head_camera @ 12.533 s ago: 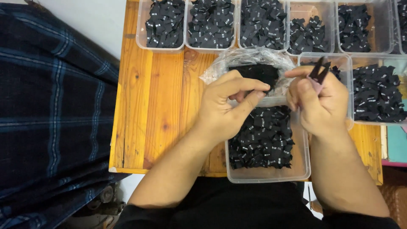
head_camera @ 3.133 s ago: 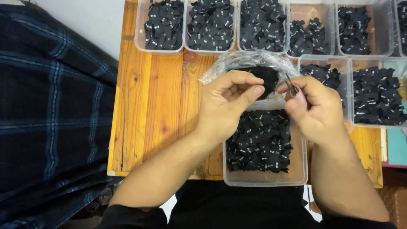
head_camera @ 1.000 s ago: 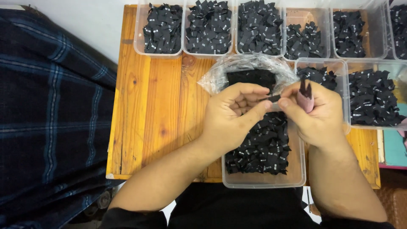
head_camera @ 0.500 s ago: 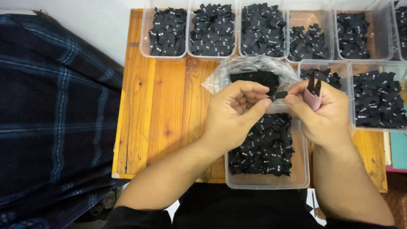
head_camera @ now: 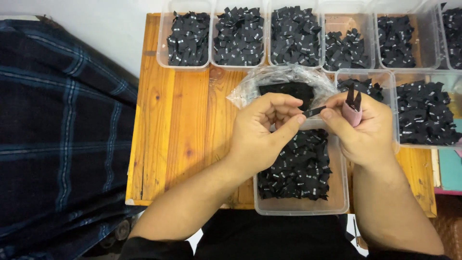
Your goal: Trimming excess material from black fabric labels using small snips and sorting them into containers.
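Both hands meet over a clear plastic tub (head_camera: 337,204) of black fabric labels: the left hand (head_camera: 262,130) and right hand (head_camera: 365,127) pinch one black label (head_camera: 314,111) between fingertips, the right also gripping pink-handled snips (head_camera: 353,106).

Matt black woven cloth label (head_camera: 315,111) there, pinched between bare fingers; pink smooth plastic on the snips' handle (head_camera: 352,113). Clear glossy plastic tubs (head_camera: 301,207), a crinkly shiny plastic bag (head_camera: 284,79), and warm varnished wood tabletop (head_camera: 178,130).
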